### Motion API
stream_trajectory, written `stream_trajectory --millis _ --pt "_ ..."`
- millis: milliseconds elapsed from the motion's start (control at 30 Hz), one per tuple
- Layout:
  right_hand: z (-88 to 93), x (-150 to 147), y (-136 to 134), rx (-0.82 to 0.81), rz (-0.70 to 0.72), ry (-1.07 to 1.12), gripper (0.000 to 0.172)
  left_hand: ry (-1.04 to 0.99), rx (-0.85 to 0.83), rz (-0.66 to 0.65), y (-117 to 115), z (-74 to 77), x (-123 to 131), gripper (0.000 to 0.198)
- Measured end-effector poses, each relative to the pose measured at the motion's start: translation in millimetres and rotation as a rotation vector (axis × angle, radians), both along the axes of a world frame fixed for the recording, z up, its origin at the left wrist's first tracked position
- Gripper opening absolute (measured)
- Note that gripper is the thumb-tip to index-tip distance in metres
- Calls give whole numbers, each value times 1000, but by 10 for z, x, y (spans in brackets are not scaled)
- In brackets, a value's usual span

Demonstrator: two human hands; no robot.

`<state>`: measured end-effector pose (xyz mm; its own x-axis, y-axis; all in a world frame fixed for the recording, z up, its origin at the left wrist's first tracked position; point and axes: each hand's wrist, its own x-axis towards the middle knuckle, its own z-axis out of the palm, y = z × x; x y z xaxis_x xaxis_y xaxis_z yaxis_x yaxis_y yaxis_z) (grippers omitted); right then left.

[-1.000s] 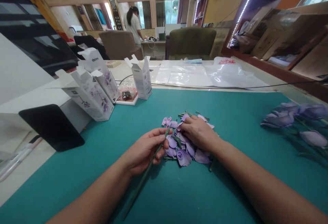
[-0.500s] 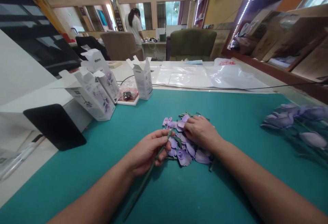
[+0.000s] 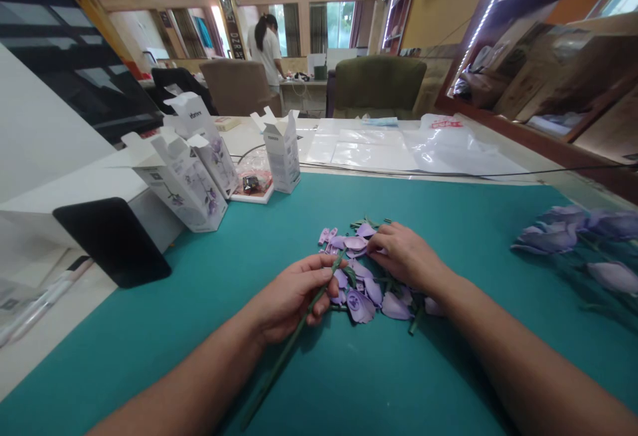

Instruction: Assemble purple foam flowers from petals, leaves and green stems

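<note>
Head: left hand (image 3: 299, 296) pinching slender stem (image 3: 286, 353); right hand (image 3: 407, 256) at curved petals (image 3: 361, 306), grip unclear.

- Right grip (image 3: 406, 256) hides some petals (image 3: 361, 307); its hold is unclear.
- Flowers (image 3: 551, 236) near the worktop's (image 3: 279, 223) right edge: blurred, cut off.
- Small print on boxes (image 3: 198, 190), far-left corner: unreadable.

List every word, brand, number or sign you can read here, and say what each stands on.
"DZR": dark strip at the back; other letters unclear.
Rear left white box: dark lettering, too blurred to read.
White box beside the tray: print too small to read.
Plastic bag: red lettering, too blurred to read.
No numbers are legible.
</note>
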<state>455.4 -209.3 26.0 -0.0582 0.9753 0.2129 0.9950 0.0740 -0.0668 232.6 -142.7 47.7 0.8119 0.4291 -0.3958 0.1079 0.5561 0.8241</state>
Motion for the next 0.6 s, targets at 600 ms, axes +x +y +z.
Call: stream_trajectory --millis 600 --pt "35 92 -35 -117 -106 14 17 4 10 8 -7 20 -10 23"
